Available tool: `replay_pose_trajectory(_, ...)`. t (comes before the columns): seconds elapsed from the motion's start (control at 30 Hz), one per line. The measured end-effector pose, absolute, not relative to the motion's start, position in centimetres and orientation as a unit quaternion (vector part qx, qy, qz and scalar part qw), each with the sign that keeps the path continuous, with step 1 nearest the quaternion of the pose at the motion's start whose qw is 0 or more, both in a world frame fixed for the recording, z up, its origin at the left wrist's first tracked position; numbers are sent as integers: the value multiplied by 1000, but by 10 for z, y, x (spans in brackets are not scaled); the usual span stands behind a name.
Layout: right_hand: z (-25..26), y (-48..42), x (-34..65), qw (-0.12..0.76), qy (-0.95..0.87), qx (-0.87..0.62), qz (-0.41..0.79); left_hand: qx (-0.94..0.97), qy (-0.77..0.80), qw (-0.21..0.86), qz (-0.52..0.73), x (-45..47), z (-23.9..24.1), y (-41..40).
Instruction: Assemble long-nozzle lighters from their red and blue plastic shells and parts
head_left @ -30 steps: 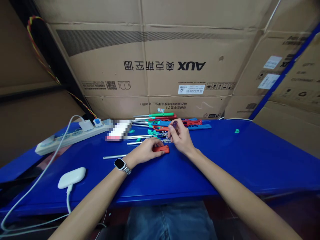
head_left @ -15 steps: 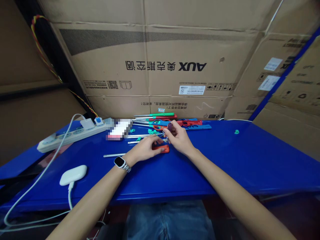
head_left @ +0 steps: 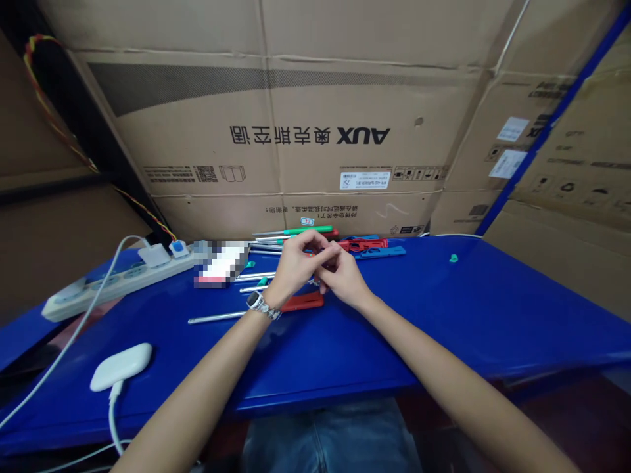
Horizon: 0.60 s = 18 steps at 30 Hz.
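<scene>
Below: blue table (head_left: 444, 309) | behind: printed cardboard (head_left: 315, 102) | atop table: red-orange handle (head_left: 305, 301)

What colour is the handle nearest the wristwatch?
The handle is orange-red, seen in the head view.

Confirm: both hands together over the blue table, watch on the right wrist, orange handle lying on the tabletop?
Wrong wrist: the head view shows the watch on the left wrist. The rest stands: left hand and right hand together over the blue table, orange handle lying on it.
</scene>
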State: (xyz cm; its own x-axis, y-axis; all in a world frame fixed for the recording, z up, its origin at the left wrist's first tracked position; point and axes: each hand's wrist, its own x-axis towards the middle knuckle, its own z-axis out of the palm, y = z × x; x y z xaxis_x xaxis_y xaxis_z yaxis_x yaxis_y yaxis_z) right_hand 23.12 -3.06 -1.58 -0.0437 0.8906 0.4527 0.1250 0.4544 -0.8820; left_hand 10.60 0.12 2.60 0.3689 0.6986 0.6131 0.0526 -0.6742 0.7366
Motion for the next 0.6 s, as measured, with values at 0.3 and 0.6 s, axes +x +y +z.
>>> replay_pose_trajectory(0.3, -12, -32, 236, 528, -639, -352, 434, 767, 244, 316, 502, 85, 22, 3)
replay_pose_trajectory(0.6, -10, -31, 237, 559, -619, -359, 418, 746, 261, 309, 529, 95, 22, -6)
